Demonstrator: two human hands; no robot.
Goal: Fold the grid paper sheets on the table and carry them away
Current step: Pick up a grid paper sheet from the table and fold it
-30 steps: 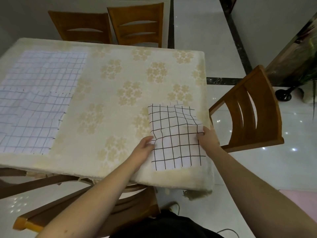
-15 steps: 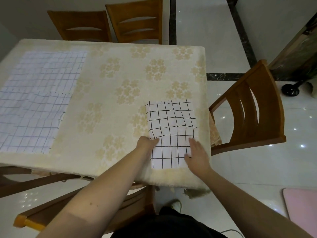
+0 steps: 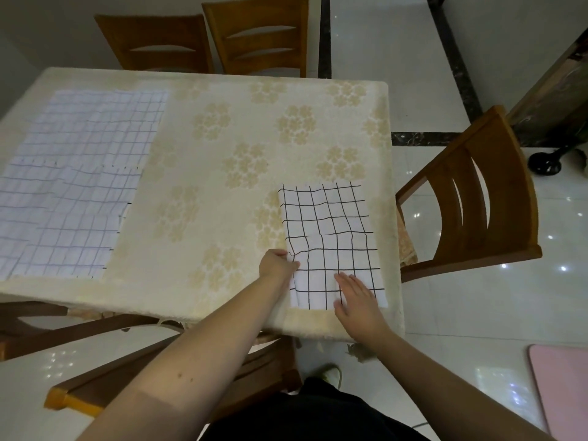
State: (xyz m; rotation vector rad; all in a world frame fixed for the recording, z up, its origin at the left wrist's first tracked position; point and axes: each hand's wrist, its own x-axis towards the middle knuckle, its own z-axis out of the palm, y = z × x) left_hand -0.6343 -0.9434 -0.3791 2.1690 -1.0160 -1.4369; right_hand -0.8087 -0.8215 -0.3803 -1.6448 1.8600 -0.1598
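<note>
A folded white sheet with a bold black grid (image 3: 331, 237) lies at the table's near right corner. My left hand (image 3: 276, 265) pinches its left edge about two thirds of the way down. My right hand (image 3: 358, 297) rests flat, fingers spread, on the sheet's near part close to its bottom edge. Two larger sheets with a faint grid lie flat on the left of the table, the far one (image 3: 101, 122) partly under the near one (image 3: 60, 218).
The table (image 3: 241, 148) wears a cream cloth with a floral print. Wooden chairs stand at the far side (image 3: 257, 33), at the right (image 3: 471, 198) and under the near edge (image 3: 178, 370). A pink mat (image 3: 563, 386) lies on the glossy tile floor.
My right hand left the sheet's right edge and came down flat onto its near part. The raised, rumpled sheet now lies flatter. My left hand stayed at the left edge.
</note>
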